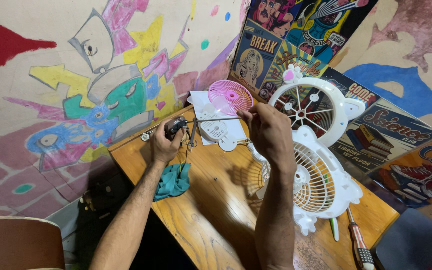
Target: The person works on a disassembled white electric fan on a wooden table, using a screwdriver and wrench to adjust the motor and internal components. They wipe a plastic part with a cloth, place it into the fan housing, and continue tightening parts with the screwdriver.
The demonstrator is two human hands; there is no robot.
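My left hand (165, 142) grips a small dark fan motor (176, 125) above the far left part of the wooden table (211, 210). My right hand (268, 131) pinches the end of a thin metal rod (215, 119) that runs across to the motor. Thin wires hang from the motor toward a teal cloth (173, 181) lying under my left wrist. Just beyond my hands sit a small white fan body (215, 129) and a pink round fan grille (230, 96). To the right of my right forearm stands a large white fan housing (321, 185), its front grille (308, 107) tipped up behind it.
A red-handled screwdriver (358, 242) and a green-tipped tool (334, 229) lie at the table's near right. A sheet of white paper (198, 100) is under the small fans. Painted walls and posters (276, 45) close in behind. A brown chair back (16, 242) is at lower left.
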